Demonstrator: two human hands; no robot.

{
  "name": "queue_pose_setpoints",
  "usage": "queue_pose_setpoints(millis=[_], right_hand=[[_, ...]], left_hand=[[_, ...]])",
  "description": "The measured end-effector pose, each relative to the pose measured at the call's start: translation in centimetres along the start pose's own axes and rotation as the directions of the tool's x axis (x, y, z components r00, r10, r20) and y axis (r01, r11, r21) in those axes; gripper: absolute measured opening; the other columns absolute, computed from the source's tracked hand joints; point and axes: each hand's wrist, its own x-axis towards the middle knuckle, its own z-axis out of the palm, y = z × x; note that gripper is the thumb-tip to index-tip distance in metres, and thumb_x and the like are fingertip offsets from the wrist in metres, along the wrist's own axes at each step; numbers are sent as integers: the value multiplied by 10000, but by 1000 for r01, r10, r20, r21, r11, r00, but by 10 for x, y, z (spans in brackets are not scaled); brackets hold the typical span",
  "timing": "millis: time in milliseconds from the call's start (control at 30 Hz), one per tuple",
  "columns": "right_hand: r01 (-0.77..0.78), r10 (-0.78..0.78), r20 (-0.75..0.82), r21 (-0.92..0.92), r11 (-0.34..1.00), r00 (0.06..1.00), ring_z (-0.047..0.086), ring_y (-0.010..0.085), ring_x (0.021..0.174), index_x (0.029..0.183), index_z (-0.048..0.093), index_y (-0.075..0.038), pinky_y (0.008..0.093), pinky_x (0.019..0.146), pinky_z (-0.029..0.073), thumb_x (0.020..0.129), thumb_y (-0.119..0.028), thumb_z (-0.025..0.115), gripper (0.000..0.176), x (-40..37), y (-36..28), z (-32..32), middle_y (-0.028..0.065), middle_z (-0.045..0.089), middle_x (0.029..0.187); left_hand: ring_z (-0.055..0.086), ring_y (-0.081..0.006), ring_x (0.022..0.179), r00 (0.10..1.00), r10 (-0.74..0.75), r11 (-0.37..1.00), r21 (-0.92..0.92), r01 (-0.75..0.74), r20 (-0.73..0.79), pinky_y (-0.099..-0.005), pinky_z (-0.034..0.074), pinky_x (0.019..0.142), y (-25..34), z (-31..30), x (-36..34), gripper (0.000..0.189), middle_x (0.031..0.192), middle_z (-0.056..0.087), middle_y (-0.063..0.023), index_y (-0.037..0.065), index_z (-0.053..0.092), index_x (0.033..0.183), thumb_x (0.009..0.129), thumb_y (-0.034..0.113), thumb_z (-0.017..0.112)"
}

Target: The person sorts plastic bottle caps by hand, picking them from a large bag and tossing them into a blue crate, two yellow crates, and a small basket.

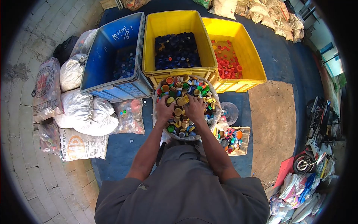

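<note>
Directly in front of me is a pale, round-mouthed sack (217, 118), filled to the top with mixed bottle caps (178, 111), many of them yellow and gold, others green, orange and white. My left hand (164, 109) is over the left part of the pile, fingers curled around a yellowish bottle cap (170, 100). On the right part, my right hand (195, 108) has its fingers bent down onto a yellow bottle cap (185, 99). Neighbouring caps partly hide the fingertips of both hands.
Beyond the sack stand a blue crate (89, 76) with bluish caps, a yellow crate (149, 44) with dark caps and another yellow crate (253, 63) with red caps. Filled sacks (80, 108) lie left. A small basket (244, 143) and clear tub (231, 113) sit right.
</note>
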Motion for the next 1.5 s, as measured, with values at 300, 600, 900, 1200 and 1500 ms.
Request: queue_pose_setpoints(millis=[300,600,900,1200,1500], right_hand=[[48,-46,30,-75,996,998,482,303,1096,1200,548,-129,488,888,328,726,-207,725,512,4,-26,14,102,556,1132],[-326,523,-82,698,637,848,629,232,953,1213,514,26,325,836,487,807,-193,731,510,-62,64,-59,152,643,1052],[-223,949,115,974,-49,295,585,145,746,1029,596,-93,289,621,475,851,-310,692,297,-207,230,-5,15,623,886],[-65,952,242,964,-258,-186,529,111,588,817,553,-82,263,512,426,858,-256,682,220,-262,294,-41,31,566,684],[-371,937,-69,906,203,344,587,140,786,1161,530,1,273,643,503,849,-161,626,365,-217,205,-33,71,611,936]], left_hand=[[633,-274,963,996,-64,985,-156,72,54,-370,495,842,-1,-3,-8,448,1045,649,-141,20,577,1167,764,134,736],[548,-297,920,950,289,946,119,-303,121,-438,400,835,36,11,-27,300,967,629,-87,84,634,1050,762,131,704],[545,-254,915,691,517,757,107,-644,505,-416,362,827,91,93,-45,353,931,680,-30,110,601,1096,760,95,708],[578,-239,917,601,511,656,174,-735,614,-420,341,832,97,151,-35,259,884,698,12,132,632,1006,761,94,706],[688,-195,757,825,421,906,-216,-363,379,-280,531,671,121,93,6,210,952,703,-126,23,673,1037,835,-30,651]])
